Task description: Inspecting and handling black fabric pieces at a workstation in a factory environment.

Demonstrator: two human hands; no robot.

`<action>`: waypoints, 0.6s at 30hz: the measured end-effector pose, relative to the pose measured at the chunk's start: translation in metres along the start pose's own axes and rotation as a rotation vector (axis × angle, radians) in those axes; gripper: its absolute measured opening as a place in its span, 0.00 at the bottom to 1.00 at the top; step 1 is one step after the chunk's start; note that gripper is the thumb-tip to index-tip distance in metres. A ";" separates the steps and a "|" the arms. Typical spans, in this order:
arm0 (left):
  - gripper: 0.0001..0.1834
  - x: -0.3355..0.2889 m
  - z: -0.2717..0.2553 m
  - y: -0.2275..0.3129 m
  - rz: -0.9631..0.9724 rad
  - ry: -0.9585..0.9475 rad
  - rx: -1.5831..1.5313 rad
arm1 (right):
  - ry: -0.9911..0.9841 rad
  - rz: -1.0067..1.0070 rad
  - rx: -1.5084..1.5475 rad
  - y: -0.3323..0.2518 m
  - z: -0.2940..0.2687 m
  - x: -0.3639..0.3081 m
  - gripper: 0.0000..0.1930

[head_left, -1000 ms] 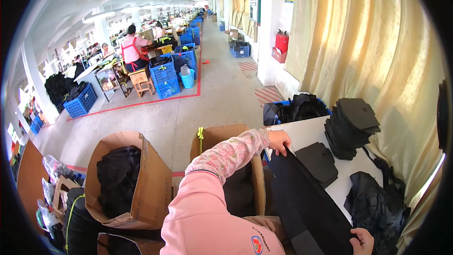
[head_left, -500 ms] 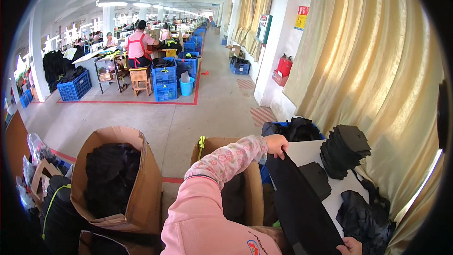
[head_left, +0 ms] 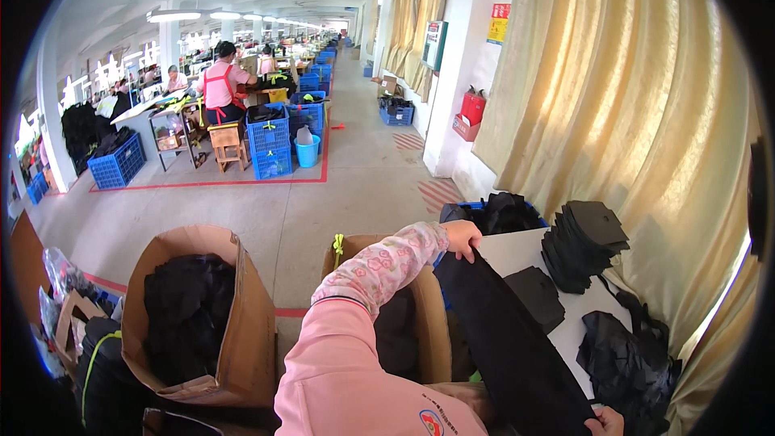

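- Our left hand (head_left: 462, 240) pinches the upper end of a long black fabric panel (head_left: 517, 339).
- Our right hand (head_left: 605, 421) grips its lower end; our hands are well apart, the panel stretched between them along the near side of a white table (head_left: 579, 315).
- Just beside the panel, we have a low black stack (head_left: 534, 299) on the table, a taller leaning pile (head_left: 583, 246) behind it, and crumpled black cloth (head_left: 623, 355) to the right.
- To our left, one cardboard box (head_left: 436, 331) stands partly behind our left sleeve (head_left: 387, 266); another cardboard carton (head_left: 254, 331) holds dark cloth (head_left: 190, 307).
- Farther off, we see a person (head_left: 222, 85) on a wooden stool (head_left: 228, 144) near stacked blue crates (head_left: 270, 145).
- Tan curtains (head_left: 630, 73) hang on our right.
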State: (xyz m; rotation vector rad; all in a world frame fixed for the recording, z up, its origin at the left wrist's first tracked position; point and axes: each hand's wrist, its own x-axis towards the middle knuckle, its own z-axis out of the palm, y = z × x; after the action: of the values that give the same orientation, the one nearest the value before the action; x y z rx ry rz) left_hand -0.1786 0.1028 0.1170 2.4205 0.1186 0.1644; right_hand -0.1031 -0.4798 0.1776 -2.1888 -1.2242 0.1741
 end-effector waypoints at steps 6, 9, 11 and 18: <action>0.14 0.058 0.035 0.015 -0.019 -0.140 0.126 | -0.010 0.194 0.049 0.055 0.009 -0.010 0.08; 0.15 0.102 0.067 0.003 -0.054 -0.219 0.179 | -0.010 0.261 0.138 0.108 0.023 -0.016 0.09; 0.16 0.131 0.091 0.004 -0.082 -0.283 0.195 | -0.017 0.306 0.152 0.128 0.028 -0.017 0.09; 0.22 0.197 0.163 -0.002 -0.209 -0.512 0.277 | 0.001 0.577 0.177 0.225 0.064 -0.031 0.12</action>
State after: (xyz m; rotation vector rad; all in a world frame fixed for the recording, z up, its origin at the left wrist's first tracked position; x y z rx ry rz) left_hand 0.0401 0.0248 0.0103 2.6191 0.1666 -0.5996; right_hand 0.0178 -0.5614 -0.0077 -2.3211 -0.5214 0.4939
